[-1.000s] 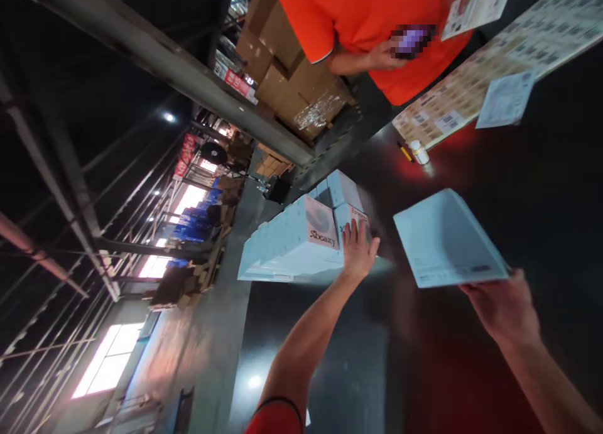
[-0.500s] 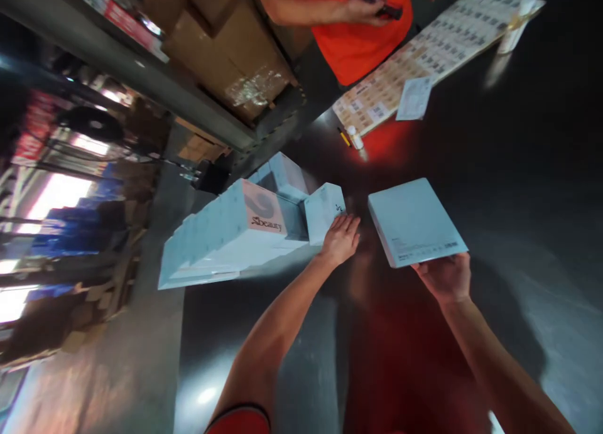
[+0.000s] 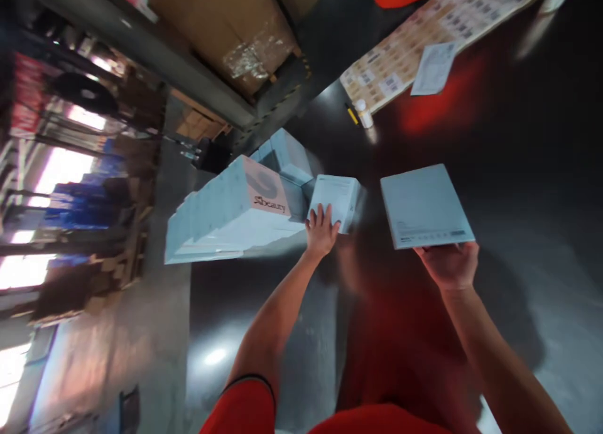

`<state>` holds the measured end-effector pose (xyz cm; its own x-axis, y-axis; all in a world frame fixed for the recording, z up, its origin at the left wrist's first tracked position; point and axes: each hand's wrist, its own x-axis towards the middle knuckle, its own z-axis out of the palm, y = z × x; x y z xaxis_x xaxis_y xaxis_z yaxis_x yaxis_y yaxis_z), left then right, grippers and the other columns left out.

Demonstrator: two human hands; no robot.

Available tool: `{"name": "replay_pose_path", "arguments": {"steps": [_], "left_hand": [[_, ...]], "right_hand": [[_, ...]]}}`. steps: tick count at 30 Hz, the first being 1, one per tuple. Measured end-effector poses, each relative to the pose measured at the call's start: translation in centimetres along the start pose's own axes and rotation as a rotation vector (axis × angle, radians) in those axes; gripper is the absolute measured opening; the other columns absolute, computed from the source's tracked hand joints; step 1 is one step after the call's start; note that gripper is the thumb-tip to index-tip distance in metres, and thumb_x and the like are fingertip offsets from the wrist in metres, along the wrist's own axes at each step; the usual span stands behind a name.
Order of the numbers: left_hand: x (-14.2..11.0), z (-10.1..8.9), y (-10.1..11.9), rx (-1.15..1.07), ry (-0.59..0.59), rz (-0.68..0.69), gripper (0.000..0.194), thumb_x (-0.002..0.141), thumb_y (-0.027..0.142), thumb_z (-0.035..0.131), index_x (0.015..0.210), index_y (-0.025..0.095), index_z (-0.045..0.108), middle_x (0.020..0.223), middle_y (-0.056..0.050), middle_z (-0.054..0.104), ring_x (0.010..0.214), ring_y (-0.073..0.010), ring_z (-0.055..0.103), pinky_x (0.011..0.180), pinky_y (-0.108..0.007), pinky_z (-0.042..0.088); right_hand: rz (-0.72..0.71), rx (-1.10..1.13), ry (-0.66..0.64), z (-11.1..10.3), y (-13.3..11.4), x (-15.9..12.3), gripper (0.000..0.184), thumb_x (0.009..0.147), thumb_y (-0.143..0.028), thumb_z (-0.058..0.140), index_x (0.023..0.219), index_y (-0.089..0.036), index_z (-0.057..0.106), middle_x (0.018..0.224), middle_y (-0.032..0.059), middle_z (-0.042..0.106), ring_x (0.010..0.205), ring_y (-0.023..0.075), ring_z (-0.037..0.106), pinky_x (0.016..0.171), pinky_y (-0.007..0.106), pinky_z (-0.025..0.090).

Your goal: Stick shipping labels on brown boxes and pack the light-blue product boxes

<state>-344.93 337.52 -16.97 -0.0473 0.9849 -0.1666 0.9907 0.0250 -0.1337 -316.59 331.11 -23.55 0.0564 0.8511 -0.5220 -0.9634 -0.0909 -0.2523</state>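
My right hand (image 3: 450, 265) grips a flat white box (image 3: 428, 205) by its near edge and holds it above the dark table; small print runs along that edge. My left hand (image 3: 321, 234) lies with fingers spread on a smaller white box (image 3: 335, 192), its thumb near the right side. That box rests at the right end of a long row of white boxes (image 3: 211, 214). The front box of the row carries a pinkish panel (image 3: 267, 189) with a dark printed name. Behind it stands another group of white boxes (image 3: 289, 156).
Across the glossy dark table (image 3: 527, 170) lies a long sheet of labels (image 3: 419, 38), with a loose paper (image 3: 433, 70) at its edge. A small white bottle (image 3: 363, 113) and a yellow pen-like item (image 3: 352, 115) are beside it. Cardboard cartons (image 3: 226, 32) stand beyond.
My left hand has shifted from the small box's right side onto its broad face, and the box has turned. The right hand's box is more level. The co-worker has mostly left the view.
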Motion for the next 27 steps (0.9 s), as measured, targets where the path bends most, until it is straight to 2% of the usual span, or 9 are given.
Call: {"name": "replay_pose_path", "arguments": {"steps": [3, 6, 11, 15, 19, 24, 27], "left_hand": [[-1.1, 0.5, 0.7, 0.057, -0.022, -0.004, 0.067, 0.098, 0.053, 0.036, 0.157, 0.022, 0.025, 0.164, -0.010, 0.024, 0.148, -0.0381, 0.027, 0.115, -0.058, 0.032], [-1.7, 1.1, 1.8, 0.094, 0.025, -0.053, 0.070, 0.098, 0.057, 0.032, 0.158, 0.021, 0.023, 0.164, -0.013, 0.025, 0.147, -0.0398, 0.028, 0.113, -0.061, 0.034], [-1.7, 1.5, 2.2, 0.082, 0.055, -0.070, 0.070, 0.098, 0.058, 0.029, 0.157, 0.020, 0.024, 0.163, -0.014, 0.026, 0.146, -0.0415, 0.030, 0.112, -0.062, 0.034], [-1.5, 1.5, 2.0, 0.069, 0.066, -0.079, 0.071, 0.098, 0.058, 0.030, 0.157, 0.021, 0.025, 0.163, -0.014, 0.027, 0.145, -0.0417, 0.031, 0.112, -0.063, 0.034], [-1.4, 1.7, 1.9, 0.038, 0.063, -0.072, 0.071, 0.098, 0.058, 0.031, 0.157, 0.020, 0.025, 0.163, -0.014, 0.026, 0.146, -0.0425, 0.029, 0.112, -0.064, 0.033], [-1.6, 1.5, 2.0, -0.007, 0.010, -0.073, 0.072, 0.097, 0.059, 0.032, 0.157, 0.019, 0.025, 0.163, -0.017, 0.024, 0.147, -0.0445, 0.026, 0.113, -0.066, 0.030], [-1.8, 1.1, 2.1, -0.003, -0.029, -0.068, 0.085, 0.092, 0.066, 0.040, 0.158, 0.015, 0.022, 0.163, -0.022, 0.022, 0.147, -0.0471, 0.023, 0.113, -0.067, 0.028]], "right_hand": [[-0.001, -0.022, 0.007, 0.8, 0.9, 0.6, 0.035, 0.075, -0.048, 0.061, 0.105, -0.032, 0.068, 0.125, -0.0017, 0.064, 0.122, 0.0262, 0.057, 0.085, 0.046, 0.059], [0.001, -0.037, 0.055, 1.6, 1.9, 1.1, 0.036, 0.072, -0.048, 0.059, 0.103, -0.032, 0.069, 0.129, -0.0013, 0.062, 0.124, 0.0276, 0.056, 0.080, 0.047, 0.061], [-0.019, -0.082, 0.093, 2.6, 3.1, 1.6, 0.040, 0.066, -0.050, 0.062, 0.101, -0.031, 0.069, 0.127, 0.0017, 0.062, 0.120, 0.0294, 0.058, 0.074, 0.048, 0.062], [-0.018, -0.095, 0.086, 2.9, 3.2, 1.8, 0.031, 0.066, -0.047, 0.063, 0.093, -0.032, 0.068, 0.120, -0.0014, 0.065, 0.120, 0.0286, 0.058, 0.075, 0.049, 0.062], [0.006, -0.101, 0.136, 2.9, 3.1, 2.0, 0.029, 0.068, -0.047, 0.059, 0.091, -0.032, 0.069, 0.114, -0.0007, 0.067, 0.114, 0.0293, 0.060, 0.073, 0.049, 0.060], [0.035, -0.081, 0.094, 1.9, 3.1, 2.0, 0.023, 0.077, -0.047, 0.057, 0.091, -0.032, 0.069, 0.107, -0.0012, 0.070, 0.110, 0.0267, 0.062, 0.081, 0.049, 0.057], [0.043, -0.090, 0.114, 0.9, 3.1, 2.1, 0.023, 0.078, -0.051, 0.056, 0.087, -0.032, 0.068, 0.097, -0.0010, 0.071, 0.105, 0.0276, 0.063, 0.083, 0.052, 0.056]]}}
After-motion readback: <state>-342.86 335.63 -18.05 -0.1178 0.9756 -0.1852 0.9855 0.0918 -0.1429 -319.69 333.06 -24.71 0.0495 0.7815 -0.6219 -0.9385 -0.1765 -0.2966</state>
